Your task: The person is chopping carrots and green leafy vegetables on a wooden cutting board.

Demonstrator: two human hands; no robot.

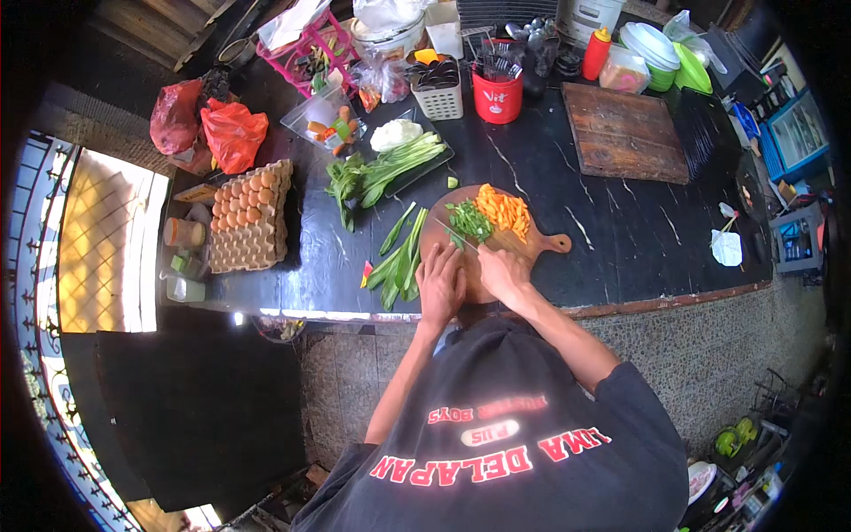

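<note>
A round wooden cutting board (479, 279) with a handle lies near the counter's front edge. On it are a pile of chopped leafy greens (471, 221) and a pile of cut carrot pieces (503, 211). My right hand (504, 271) grips a kitchen knife (471, 244), its thin blade slanting across the near side of the greens. Bent fingers of my left hand (441, 282) hold down some greens beside the blade; most of that bit is hidden under them. Uncut leafy stalks (402, 263) lie left of the board.
Behind the board, a dark tray (429, 166) bears more greens and a white vegetable (396, 135). An egg carton (247, 243) stands left. A red utensil bucket (497, 100) and a rectangular wooden board (623, 133) are farther back. A small white packet (726, 248) lies right.
</note>
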